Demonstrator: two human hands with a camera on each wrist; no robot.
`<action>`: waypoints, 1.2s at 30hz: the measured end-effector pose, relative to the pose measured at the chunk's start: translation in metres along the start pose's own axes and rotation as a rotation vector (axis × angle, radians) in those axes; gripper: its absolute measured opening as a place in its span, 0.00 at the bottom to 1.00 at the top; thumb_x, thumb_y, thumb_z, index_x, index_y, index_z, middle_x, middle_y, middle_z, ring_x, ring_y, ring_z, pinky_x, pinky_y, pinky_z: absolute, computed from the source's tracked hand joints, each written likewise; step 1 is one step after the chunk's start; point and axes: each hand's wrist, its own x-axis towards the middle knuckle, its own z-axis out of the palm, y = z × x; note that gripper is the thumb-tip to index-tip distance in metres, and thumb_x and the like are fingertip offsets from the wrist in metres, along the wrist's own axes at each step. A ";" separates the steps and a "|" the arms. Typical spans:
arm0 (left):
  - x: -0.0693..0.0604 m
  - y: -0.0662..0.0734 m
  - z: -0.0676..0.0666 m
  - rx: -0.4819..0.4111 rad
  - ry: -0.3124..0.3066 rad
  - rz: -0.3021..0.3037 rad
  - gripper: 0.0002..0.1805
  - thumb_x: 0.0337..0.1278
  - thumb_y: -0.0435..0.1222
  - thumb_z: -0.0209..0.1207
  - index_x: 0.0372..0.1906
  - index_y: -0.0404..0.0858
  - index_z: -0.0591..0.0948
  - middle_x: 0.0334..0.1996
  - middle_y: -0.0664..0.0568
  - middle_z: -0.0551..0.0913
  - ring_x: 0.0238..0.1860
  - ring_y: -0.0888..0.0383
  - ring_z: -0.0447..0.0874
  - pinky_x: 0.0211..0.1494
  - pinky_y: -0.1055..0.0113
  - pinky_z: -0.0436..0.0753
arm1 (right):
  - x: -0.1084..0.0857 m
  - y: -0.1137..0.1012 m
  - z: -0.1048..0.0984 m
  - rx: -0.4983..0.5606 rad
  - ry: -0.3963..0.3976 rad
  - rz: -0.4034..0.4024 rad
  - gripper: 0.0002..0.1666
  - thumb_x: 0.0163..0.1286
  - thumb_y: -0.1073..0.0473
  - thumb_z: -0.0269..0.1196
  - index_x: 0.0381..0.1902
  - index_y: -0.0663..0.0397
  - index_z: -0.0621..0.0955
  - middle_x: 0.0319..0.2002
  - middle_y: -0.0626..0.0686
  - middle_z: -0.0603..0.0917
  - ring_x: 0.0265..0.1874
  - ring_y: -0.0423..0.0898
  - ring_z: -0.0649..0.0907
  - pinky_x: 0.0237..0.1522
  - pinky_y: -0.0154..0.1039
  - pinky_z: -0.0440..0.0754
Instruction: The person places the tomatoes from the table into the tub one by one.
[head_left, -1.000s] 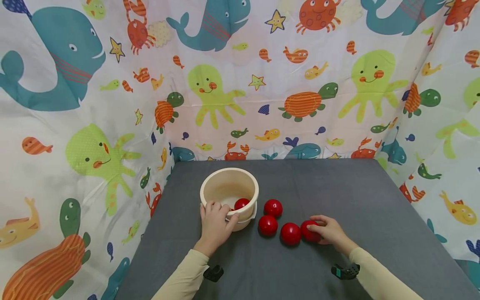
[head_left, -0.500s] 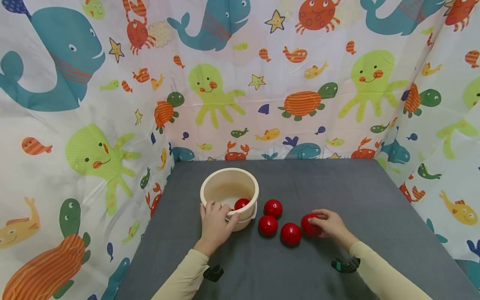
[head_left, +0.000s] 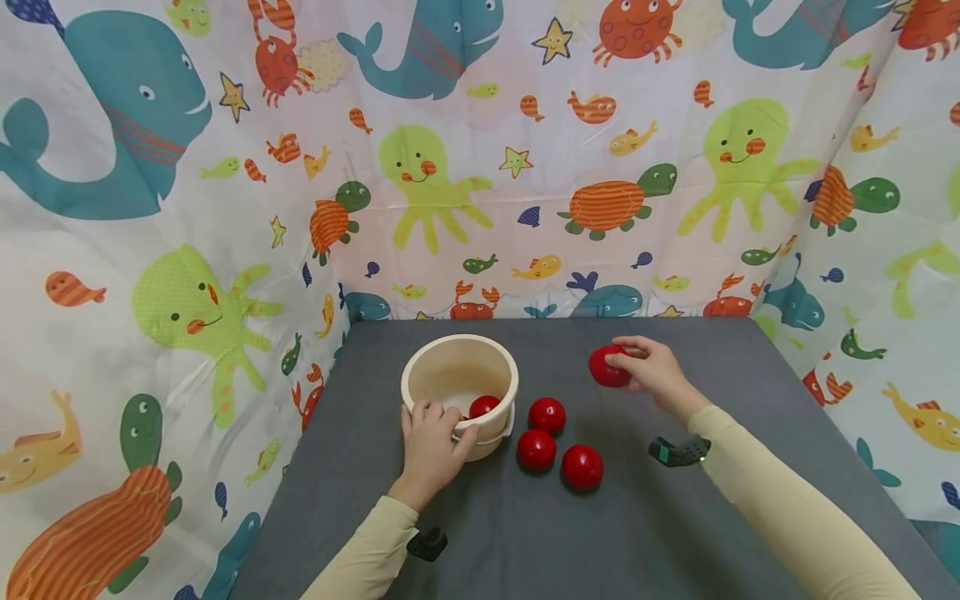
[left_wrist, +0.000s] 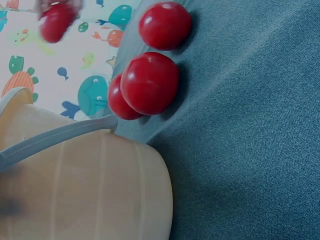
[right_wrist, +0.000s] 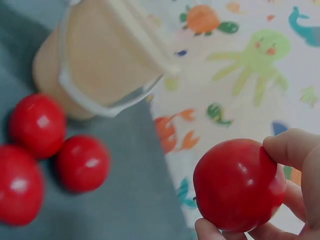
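One glossy red ball (head_left: 602,372) is pinched above the table (head_left: 555,542) by the right hand (head_left: 656,372) – it might be dropped should its smoothness cause slipping – the bucket (head_left: 460,339) being gripped by the left hand (head_left: 431,454).

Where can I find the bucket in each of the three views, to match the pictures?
Head: the bucket is just left of centre, below mid-height.
Left wrist: the bucket fills the lower left part, cut by the frame.
Right wrist: the bucket is at upper left, cut by the top edge.
Shared landmark: the three round red things beside it on the table.
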 end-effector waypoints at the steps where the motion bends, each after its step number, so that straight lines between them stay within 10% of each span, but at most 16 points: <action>1: 0.000 0.000 0.000 0.003 0.000 0.001 0.15 0.61 0.50 0.59 0.32 0.42 0.82 0.31 0.47 0.79 0.55 0.41 0.74 0.66 0.21 0.60 | 0.003 -0.008 0.000 0.003 0.005 -0.014 0.37 0.74 0.47 0.61 0.74 0.58 0.68 0.68 0.70 0.73 0.59 0.63 0.80 0.50 0.49 0.88; 20: 0.000 -0.003 0.001 0.000 0.013 0.013 0.14 0.61 0.49 0.59 0.31 0.43 0.82 0.31 0.47 0.79 0.55 0.40 0.74 0.65 0.21 0.60 | 0.047 -0.113 0.082 0.146 -0.008 -0.023 0.32 0.71 0.54 0.65 0.71 0.51 0.73 0.68 0.64 0.76 0.63 0.62 0.81 0.53 0.54 0.86; 36: 0.001 0.002 0.000 -0.003 -0.044 -0.025 0.14 0.62 0.50 0.59 0.37 0.44 0.86 0.35 0.47 0.82 0.57 0.42 0.73 0.68 0.21 0.57 | 0.040 -0.115 0.191 0.102 -0.093 -0.026 0.27 0.68 0.53 0.68 0.63 0.50 0.79 0.64 0.61 0.80 0.59 0.60 0.82 0.51 0.54 0.87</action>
